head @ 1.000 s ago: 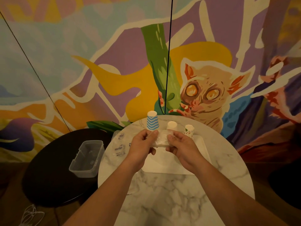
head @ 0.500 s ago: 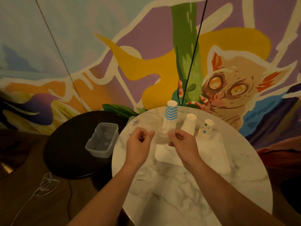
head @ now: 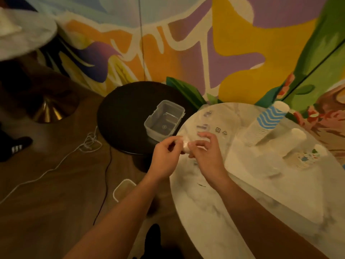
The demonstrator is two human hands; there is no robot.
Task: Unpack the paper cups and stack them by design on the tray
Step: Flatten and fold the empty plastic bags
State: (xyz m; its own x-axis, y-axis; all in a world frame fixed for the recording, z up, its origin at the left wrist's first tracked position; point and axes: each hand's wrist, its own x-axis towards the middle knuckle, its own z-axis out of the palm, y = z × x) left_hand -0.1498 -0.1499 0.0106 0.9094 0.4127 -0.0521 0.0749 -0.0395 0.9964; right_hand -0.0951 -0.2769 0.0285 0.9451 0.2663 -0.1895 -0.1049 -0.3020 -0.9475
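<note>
three upside-down cup stacks (head: 265, 126) on tray (head: 248, 165)

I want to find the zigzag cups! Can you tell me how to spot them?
Find the round marble table on the right, then the white tray lying on it. Three cup stacks stand on the tray; the blue stack is the one at the tray's far end. It is the tallest, with blue zigzag stripes, unlike the plain stack and the leafy stack.

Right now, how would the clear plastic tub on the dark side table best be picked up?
Pinch the clear plastic tub by a long wall just under its rim, coming from above. It stands upright and open, apparently empty, with bare dark table all around.
</note>
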